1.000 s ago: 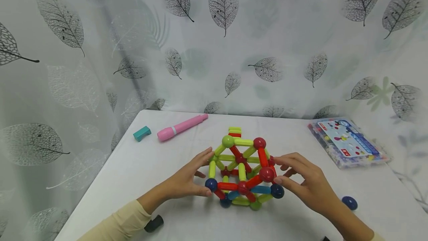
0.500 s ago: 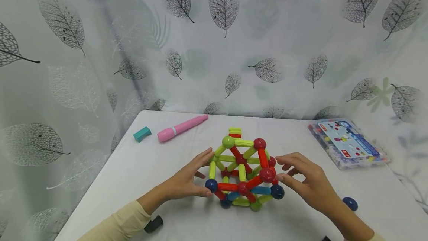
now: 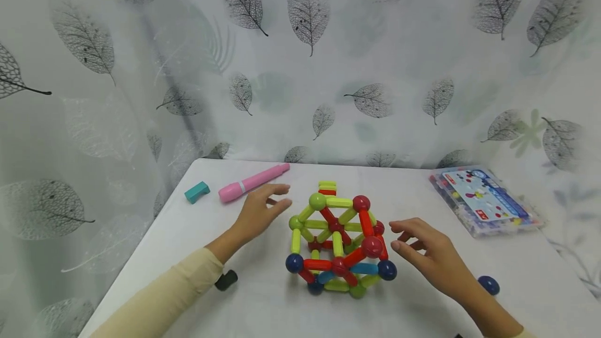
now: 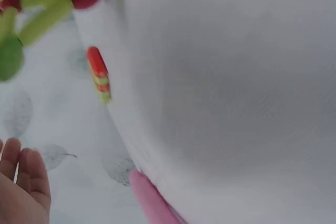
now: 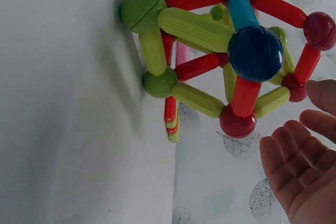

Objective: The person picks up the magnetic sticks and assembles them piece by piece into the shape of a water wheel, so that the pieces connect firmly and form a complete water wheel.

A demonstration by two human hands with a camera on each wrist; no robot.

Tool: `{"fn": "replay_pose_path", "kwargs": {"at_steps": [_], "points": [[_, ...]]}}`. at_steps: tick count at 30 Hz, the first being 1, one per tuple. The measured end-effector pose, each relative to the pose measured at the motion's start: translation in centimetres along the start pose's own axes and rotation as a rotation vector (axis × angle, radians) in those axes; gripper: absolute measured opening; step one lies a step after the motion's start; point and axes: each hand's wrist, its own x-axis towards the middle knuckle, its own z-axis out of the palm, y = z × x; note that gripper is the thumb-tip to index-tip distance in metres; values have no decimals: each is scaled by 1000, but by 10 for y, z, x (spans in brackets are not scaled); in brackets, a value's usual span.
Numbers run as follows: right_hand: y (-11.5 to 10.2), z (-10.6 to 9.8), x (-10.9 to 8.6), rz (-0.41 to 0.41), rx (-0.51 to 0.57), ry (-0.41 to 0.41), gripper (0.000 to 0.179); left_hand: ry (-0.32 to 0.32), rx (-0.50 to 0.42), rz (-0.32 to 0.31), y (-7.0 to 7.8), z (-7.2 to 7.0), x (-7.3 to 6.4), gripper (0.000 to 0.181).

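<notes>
A framework of magnetic balls and sticks [image 3: 337, 244], in lime green, red, blue and dark blue, stands on the white table. My left hand [image 3: 259, 214] is off to its upper left, apart from it, fingers loosely bent and holding nothing. The same hand [image 4: 25, 187] shows at the lower left of the left wrist view, below a corner of the framework. On the framework's right side my right hand [image 3: 424, 254] hovers with relaxed fingers and thumb. In the right wrist view its fingertips are close to a red ball [image 5: 295, 87], and the palm is bare.
Behind the framework lies a small stack of lime and red sticks [image 3: 327, 188]. A pink torch-shaped object [image 3: 253, 182] and a teal block [image 3: 196, 192] lie at the back left. A clear case [image 3: 485, 200] sits at right, a blue ball half [image 3: 489, 285] nearer, a black piece [image 3: 226, 280] at left.
My left hand has left the framework and moved up and away toward the back left. The right hand has drawn slightly away from the framework's right side. The framework stays standing.
</notes>
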Motion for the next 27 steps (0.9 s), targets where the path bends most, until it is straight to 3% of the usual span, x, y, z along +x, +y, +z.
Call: {"fn": "replay_pose_path", "kwargs": {"at_steps": [2, 5, 8, 11, 15, 20, 27], "points": [[2, 0, -2, 19, -4, -14, 33, -23, 105, -2, -5, 7, 24, 26], [3, 0, -5, 43, -5, -30, 33, -202, 299, -2, -10, 21, 53, 18], [5, -1, -8, 50, 6, -43, 32, -399, 468, 32, -12, 36, 73, 18], [7, -2, -11, 46, 10, -47, 32, -513, 548, 58, -11, 49, 87, 22], [9, -4, -12, 34, 3, -36, 32, -578, 551, 64, -9, 61, 99, 27], [10, -6, -14, 22, 14, -69, 30, -637, 573, 35, -13, 68, 101, 29], [11, -7, -19, 65, 30, -100, 29, -623, 584, 104, -17, 80, 104, 26]]}}
